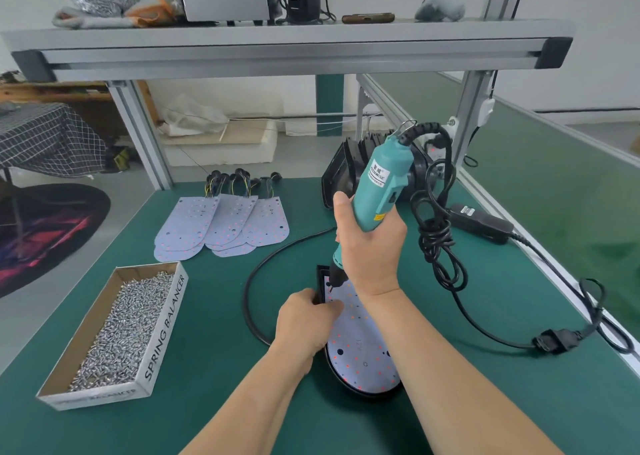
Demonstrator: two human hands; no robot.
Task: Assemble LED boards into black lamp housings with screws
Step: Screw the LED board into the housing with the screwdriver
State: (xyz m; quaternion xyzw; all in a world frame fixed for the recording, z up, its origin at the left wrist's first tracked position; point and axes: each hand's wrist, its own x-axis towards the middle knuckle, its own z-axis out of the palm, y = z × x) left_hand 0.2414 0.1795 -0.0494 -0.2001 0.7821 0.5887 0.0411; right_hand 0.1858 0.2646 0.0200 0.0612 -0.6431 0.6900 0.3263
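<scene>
Screw-driving step at the workbench. The black lamp housing (pixel 367 398) lies on the green table mat (pixel 207 368) with an LED board (pixel 363 347) seated inside it, and it serves as the reference for all positions here. The right hand (pixel 372 243), above the housing's far end, is clenched round the body of the teal electric screwdriver (pixel 377 184). The tool is held nearly upright, and its bit comes down at the board's far left corner. Whether the bit is seated in a screw head cannot be told. The left hand (pixel 304 319) grasps the housing's left rim beside the bit, fingers curled and fingertips on the board; whether it also pinches a screw is hidden. Left of the housing stands an open cardboard box (pixel 162 330) of loose screws (pixel 121 326). Beyond the housing and to its left, spare LED boards (pixel 221 226) lie fanned out. Directly beyond it, more empty housings (pixel 341 170) stand stacked. The tool's coiled cable (pixel 436 233) hangs to the housing's right.

Judged stage: early fastening of this board, since most of its holes look open. The next move calls for a square bit, steady downward pressure and a braced housing, then another screw from the box
</scene>
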